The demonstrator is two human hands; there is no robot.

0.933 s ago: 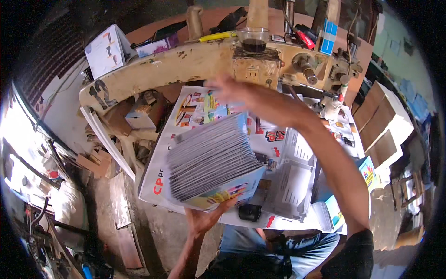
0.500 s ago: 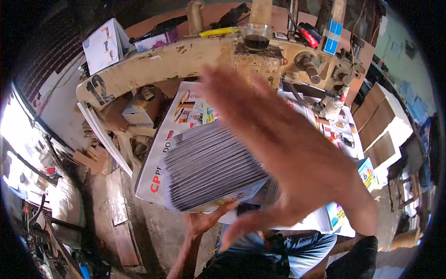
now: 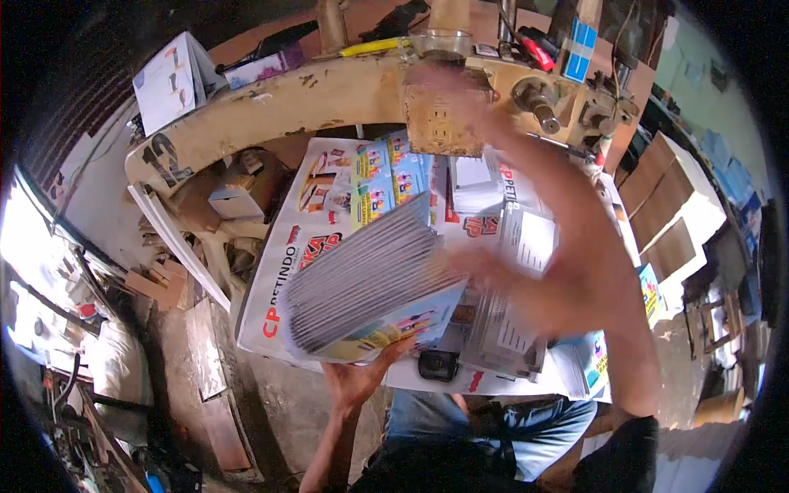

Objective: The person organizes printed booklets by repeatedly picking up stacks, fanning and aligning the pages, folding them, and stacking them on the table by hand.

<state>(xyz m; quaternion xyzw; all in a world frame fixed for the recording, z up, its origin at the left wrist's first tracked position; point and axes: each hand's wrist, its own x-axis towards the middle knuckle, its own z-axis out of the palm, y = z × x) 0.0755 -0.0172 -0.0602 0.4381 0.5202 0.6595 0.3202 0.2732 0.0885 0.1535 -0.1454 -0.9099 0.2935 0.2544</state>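
Blue denim (image 3: 419, 431) covers the person's legs at the lower edge, below the table's near side. The left hand (image 3: 353, 382) is curled around the bottom of 1 thick stack of booklets (image 3: 362, 283), with fingers lying against the bright printed cover that faces the person. The stack is held up at a tilt over the near left part of the table, its many pale grey edges turned upward. The right hand (image 3: 571, 275), blurred, is spread wide to the right of the stack, thumb pointing toward it; whether it touches the edges, I cannot tell.

Just right of the left hand, 1 small black object (image 3: 438, 366) lies by the table's near edge, beside grey-and-white printed forms (image 3: 503, 341). Farther right, partly below the right forearm, sits 1 smaller pile of booklets (image 3: 585, 367). A white printed sheet (image 3: 275, 279) covers the tabletop; on it, beyond the stack, lies a blue-and-yellow printed sheet (image 3: 393, 174).

Behind, a worn cream machine arm (image 3: 329, 94) spans the table, carrying 1 glass of dark liquid (image 3: 442, 48), 1 yellow tool (image 3: 372, 47) and 1 white desk calendar (image 3: 168, 86). Brown cardboard (image 3: 670, 193) stands at the right.
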